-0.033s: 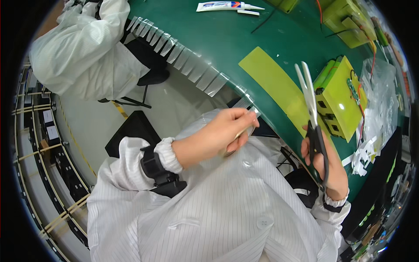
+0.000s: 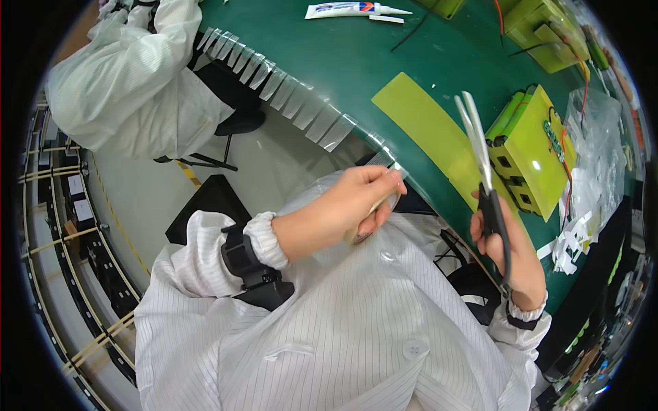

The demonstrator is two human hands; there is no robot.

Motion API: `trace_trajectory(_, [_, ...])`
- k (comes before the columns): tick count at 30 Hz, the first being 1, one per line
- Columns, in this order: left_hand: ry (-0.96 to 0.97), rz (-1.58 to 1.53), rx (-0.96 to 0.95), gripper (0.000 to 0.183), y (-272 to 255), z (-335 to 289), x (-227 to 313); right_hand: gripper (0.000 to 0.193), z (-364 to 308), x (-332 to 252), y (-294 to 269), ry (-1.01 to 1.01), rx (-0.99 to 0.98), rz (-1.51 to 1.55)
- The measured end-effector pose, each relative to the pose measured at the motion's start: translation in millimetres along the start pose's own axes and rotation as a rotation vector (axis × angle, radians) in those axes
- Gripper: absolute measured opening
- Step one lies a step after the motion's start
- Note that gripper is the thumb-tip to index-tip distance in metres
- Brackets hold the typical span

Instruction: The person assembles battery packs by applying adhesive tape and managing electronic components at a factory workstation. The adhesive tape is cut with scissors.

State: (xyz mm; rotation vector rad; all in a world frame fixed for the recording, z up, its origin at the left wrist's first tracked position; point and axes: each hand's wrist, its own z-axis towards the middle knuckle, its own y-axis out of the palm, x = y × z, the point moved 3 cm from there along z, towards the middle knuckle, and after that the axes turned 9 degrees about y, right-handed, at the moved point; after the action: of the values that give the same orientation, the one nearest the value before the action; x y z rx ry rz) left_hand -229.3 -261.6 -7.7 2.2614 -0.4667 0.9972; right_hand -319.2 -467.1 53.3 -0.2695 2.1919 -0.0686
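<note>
My left hand (image 2: 363,202) is closed around a roll of clear tape (image 2: 393,201), just off the near edge of the green table. Its thumb and forefinger meet at the tape's free end beside the edge; the palm hides much of the roll. In my right hand (image 2: 515,260) is a pair of scissors (image 2: 495,212) with black handles. Its silver blades point up and away, nearly together, above a yellow-green sheet (image 2: 421,123). Along the table edge to the left hangs a row of several short clear tape strips (image 2: 298,103), stuck by their upper ends.
A yellow-green battery pack (image 2: 531,161) with wires stands right of the sheet. Beyond it lie a clear plastic bag (image 2: 600,137) and white paper scraps (image 2: 569,246). A white glue tube (image 2: 349,9) lies at the back. Another person's white sleeve (image 2: 130,89) is at upper left.
The scissors have tilted slightly to the left, with their tips shifting left. My left hand has moved up very slightly, still holding the tape roll.
</note>
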Motion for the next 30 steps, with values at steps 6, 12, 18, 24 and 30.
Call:
trace_trajectory(6, [-0.087, 0.04, 0.059, 0.034, 3, 11, -2, 0.074, 33, -20, 10, 0.012, 0.179, -0.33])
trace_trajectory(12, [-0.108, 0.055, 0.112, 0.034, 4, 14, -4, 0.068, 81, -21, 30, -0.341, 0.581, -0.716])
trace_trajectory(18, [-0.108, 0.047, 0.09, 0.036, 1, 15, -8, 0.067, 92, -22, 44, -0.326, 0.659, -0.872])
trace_trajectory(24, [-0.361, 0.344, 0.019, 0.052, -17, 1, -19, 0.071, 92, -20, 46, -0.352, 0.706, -0.862])
trace_trajectory(30, [-0.038, 0.37, 0.042, 0.054, -22, -23, -27, 0.073, 87, -22, 39, -0.372, 0.647, -0.76])
